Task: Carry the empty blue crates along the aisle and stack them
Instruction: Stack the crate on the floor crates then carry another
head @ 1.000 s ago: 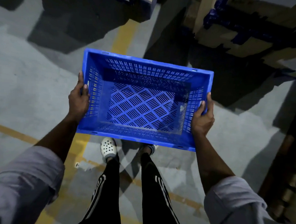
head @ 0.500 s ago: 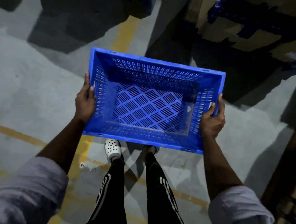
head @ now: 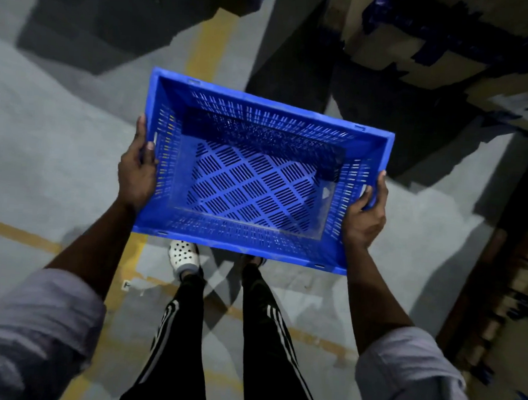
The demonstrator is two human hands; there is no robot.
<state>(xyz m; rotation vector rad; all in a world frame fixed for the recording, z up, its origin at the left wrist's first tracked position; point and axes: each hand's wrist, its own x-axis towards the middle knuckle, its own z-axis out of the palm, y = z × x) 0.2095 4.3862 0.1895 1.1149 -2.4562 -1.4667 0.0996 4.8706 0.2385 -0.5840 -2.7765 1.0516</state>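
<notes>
Left hand [head: 137, 175] at 9 o'clock and right hand [head: 365, 216] at 3 o'clock grasp the empty blue crate [head: 251, 181]. Fingers clenched on opposite end walls, likely keeping it level for carrying.

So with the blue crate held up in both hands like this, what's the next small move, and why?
Probably a step forward, grip unchanged: the blue crate is empty and off the floor, the left hand and right hand grip its short ends, and no stack to set it on is in view.
</notes>
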